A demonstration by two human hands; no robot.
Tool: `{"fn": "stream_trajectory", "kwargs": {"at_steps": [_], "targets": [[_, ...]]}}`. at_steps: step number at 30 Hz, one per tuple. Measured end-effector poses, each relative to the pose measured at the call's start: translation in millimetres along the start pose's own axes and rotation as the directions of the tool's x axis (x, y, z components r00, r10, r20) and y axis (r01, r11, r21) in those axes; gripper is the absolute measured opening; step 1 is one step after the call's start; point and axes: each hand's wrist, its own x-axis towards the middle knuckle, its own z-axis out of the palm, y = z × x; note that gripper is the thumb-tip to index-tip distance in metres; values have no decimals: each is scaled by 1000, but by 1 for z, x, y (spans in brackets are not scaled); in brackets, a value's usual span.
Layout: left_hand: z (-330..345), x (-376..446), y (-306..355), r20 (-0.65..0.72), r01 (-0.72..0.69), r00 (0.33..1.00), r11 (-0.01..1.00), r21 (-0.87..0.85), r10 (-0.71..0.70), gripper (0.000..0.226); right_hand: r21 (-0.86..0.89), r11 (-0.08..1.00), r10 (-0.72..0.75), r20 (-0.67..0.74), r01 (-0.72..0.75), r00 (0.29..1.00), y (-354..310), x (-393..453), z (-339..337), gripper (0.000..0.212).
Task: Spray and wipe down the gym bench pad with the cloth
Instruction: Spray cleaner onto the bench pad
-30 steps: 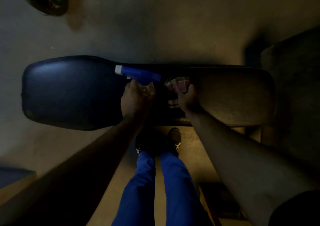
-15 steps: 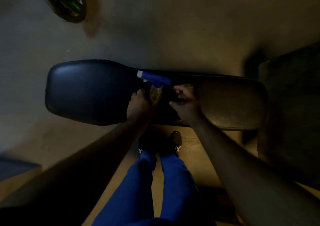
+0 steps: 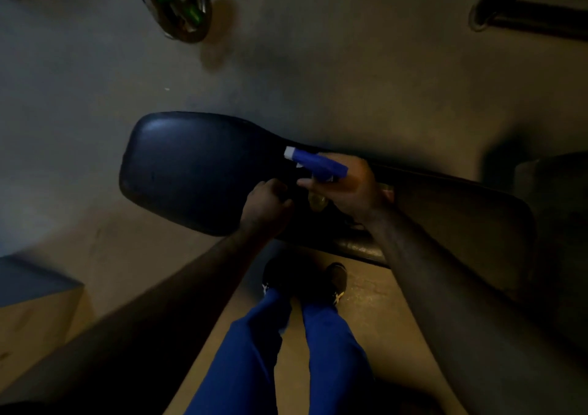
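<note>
The spray bottle (image 3: 313, 163), held by the left hand (image 3: 265, 206) a second ago, is now gripped by the right hand (image 3: 353, 188) over the glossy padded bench pad (image 3: 191, 172); the left hand is curled, its contents hidden.

Light: dim overall, warm yellow cast on the floor (image 3: 359, 290) near the feet, cooler grey at left.
Sheen: soft highlight on the rounded left end of the bench pad (image 3: 191, 166).
Shadow: both forearms nearly black; deep shade at right edge.
Blur: weight plate (image 3: 178, 0) at top smeared, detail soft throughout.
Distortion: wide-angle bending toward the edges.
</note>
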Motion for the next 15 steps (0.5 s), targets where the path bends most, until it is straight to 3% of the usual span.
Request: {"fn": "stream_trajectory", "kwargs": {"at_steps": [3, 7, 11, 15], "targets": [[-9, 8, -9, -9, -10, 1000, 997, -74, 9, 9, -135, 991, -7, 31, 11, 999, -14, 16, 7, 43], [-28, 12, -30, -100, 11, 995, 994, -111, -22, 11, -119, 993, 28, 38, -24, 999, -32, 40, 34, 49], [-59, 21, -61, -196, 60, 977, 990, -124, -84, 30, -68, 997, 43, 95, -37, 995, -48, 63, 75, 34], [-96, 37, -98, -283, 89, 951, 987, -132, -123, 43, -115, 993, 12, 35, -7, 999, -58, 91, 121, 21]]}}
